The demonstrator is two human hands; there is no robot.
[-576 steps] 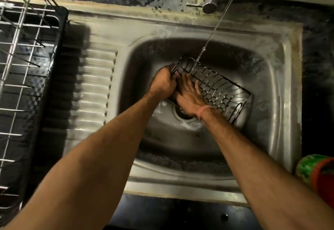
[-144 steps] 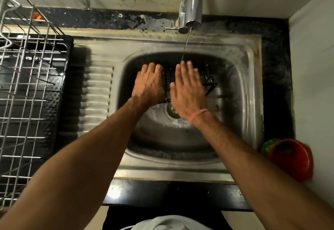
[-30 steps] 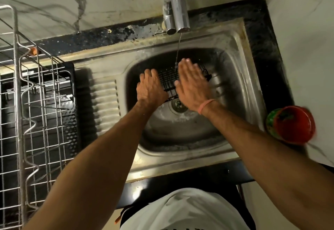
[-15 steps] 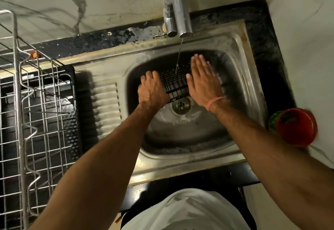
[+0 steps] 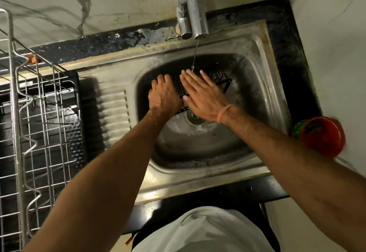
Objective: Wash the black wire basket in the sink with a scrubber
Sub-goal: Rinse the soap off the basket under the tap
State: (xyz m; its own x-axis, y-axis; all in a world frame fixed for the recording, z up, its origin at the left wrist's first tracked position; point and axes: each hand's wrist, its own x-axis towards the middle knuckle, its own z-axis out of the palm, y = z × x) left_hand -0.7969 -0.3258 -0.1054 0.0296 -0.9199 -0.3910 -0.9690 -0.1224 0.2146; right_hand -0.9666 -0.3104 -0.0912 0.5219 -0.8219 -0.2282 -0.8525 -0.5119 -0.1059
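The black wire basket (image 5: pixel 220 81) lies in the steel sink (image 5: pixel 263 85) under a thin stream of water from the tap (image 5: pixel 195 13). My left hand (image 5: pixel 163 96) holds the basket's left end, fingers curled over its edge. My right hand (image 5: pixel 203 95) lies flat across the top of the basket with straight fingers, and the water falls at its fingertips. Both hands cover most of the basket. I see no scrubber.
The drain (image 5: pixel 195 117) sits just below my hands in the wet bowl. A metal wire dish rack (image 5: pixel 39 113) stands on the drainboard at the left. A red and green container (image 5: pixel 322 135) stands on the counter at the right, by the wall.
Over the last second my flat right hand slid right across the basket and has now come back left, close to my left hand. My left hand has kept its place on the basket's left end.
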